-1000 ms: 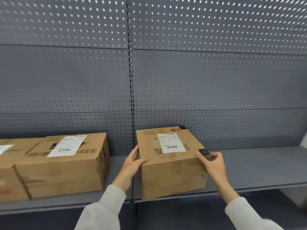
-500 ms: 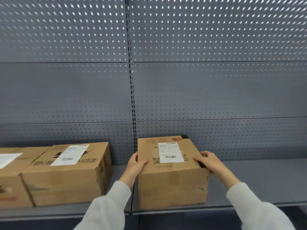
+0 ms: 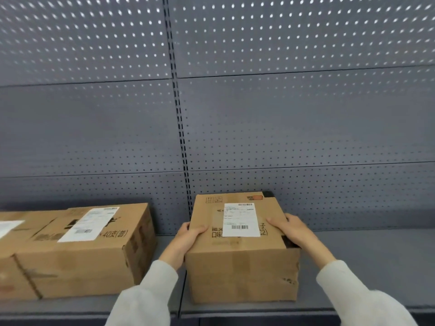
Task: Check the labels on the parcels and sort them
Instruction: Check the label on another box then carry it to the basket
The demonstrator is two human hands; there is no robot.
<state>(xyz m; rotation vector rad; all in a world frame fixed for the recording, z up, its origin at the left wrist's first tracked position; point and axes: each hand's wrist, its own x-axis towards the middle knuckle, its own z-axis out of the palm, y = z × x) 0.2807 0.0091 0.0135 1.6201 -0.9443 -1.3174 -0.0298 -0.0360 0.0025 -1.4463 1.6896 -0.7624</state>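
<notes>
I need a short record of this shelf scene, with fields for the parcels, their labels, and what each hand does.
held parcel: cardboard box standing on the grey shelf
its label: white shipping label on top, barcode visible, text too small to read
left hand: left hand grips the box's top left edge
right hand: right hand rests on the top right edge
neighbour: larger box to the left, apart from the held one, labelled on top
far left: a third box, partly out of view

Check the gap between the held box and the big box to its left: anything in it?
Head view: only the left hand and its sleeve, over bare shelf. The held box and big box don't touch.
</notes>
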